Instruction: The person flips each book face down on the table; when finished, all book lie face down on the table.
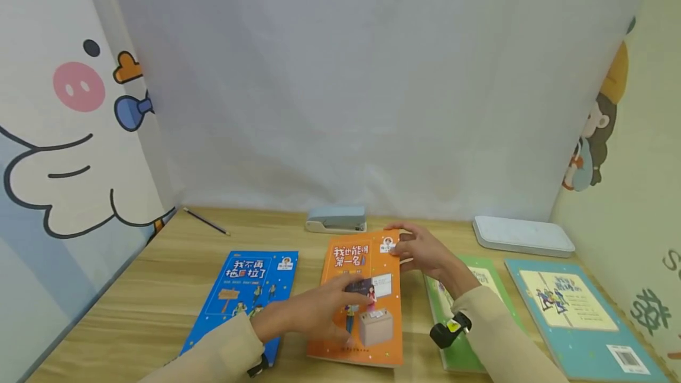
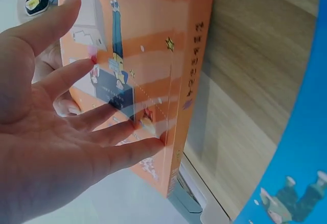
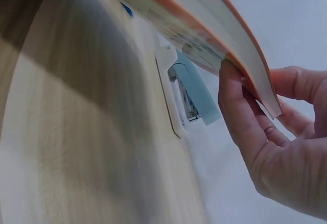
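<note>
From the head view, the orange book (image 1: 359,297) lies on the table (image 1: 159,288) just in front of the stapler (image 1: 336,218), right of the blue book (image 1: 246,294). From the left wrist, the left hand (image 2: 56,132) lies flat on its cover, fingers straight, so the book could slide toward the stapler. From the right wrist, the right hand (image 3: 276,132) pinches the lifted far corner; a thin grip there could bend the cover or let the corner drop.

Head view: looked forward and down from above onto the tabletop (image 1: 159,276), wide enough to take in both hands, the orange book (image 1: 364,265) and the stapler (image 1: 337,218) by the curtain. Left wrist view: sat very close over the left hand (image 2: 61,147), facing along its fingers onto the same orange cover (image 2: 153,45). Right wrist view: low, near tabletop level, looked up under the lifted orange corner (image 3: 245,66) past the right hand (image 3: 276,147) toward the stapler (image 3: 191,94); shared with the other views the book and stapler.
</note>
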`<state>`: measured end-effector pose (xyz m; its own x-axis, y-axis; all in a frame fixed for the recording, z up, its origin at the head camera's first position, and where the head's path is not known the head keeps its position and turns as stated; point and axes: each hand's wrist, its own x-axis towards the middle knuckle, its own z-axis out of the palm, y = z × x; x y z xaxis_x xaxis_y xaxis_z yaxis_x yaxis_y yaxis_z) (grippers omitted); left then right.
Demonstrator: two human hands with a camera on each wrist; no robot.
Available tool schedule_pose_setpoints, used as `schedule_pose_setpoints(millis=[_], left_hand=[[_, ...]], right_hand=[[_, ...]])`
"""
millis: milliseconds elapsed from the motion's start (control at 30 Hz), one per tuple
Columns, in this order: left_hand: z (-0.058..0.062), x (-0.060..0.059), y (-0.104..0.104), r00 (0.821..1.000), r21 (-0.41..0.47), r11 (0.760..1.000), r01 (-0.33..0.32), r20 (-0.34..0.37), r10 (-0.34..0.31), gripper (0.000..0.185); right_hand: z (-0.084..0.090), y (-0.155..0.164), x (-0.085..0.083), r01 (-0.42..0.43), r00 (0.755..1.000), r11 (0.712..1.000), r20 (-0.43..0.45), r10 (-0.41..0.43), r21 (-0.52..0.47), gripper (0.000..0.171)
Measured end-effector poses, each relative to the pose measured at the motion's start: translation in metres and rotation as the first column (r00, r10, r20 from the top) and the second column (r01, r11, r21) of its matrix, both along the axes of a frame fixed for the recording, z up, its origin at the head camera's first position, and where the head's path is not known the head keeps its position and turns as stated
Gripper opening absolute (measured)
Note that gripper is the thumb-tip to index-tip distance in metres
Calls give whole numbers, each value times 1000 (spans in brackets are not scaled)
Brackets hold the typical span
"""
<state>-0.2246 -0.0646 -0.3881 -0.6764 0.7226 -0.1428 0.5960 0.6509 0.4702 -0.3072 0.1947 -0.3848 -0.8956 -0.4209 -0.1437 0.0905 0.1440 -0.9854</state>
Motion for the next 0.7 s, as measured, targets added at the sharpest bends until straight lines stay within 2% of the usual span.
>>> schedule_pose_setpoints(millis=[200,400,700], left_hand=[[2,0,1,998,49,999,-11,-56,14,60],[3,-1,3,996,120,993,-20,-80,29,66],[4,-3,13,988,217,973,-81,-113,107,62]], right_hand=[[6,1,1,10,1000,999,-26,-11,-32,55],[11,1,-1,29,998,998,-48,-32,-64,52],[27,0,2,89,992,989,-79,-99,-115,54]])
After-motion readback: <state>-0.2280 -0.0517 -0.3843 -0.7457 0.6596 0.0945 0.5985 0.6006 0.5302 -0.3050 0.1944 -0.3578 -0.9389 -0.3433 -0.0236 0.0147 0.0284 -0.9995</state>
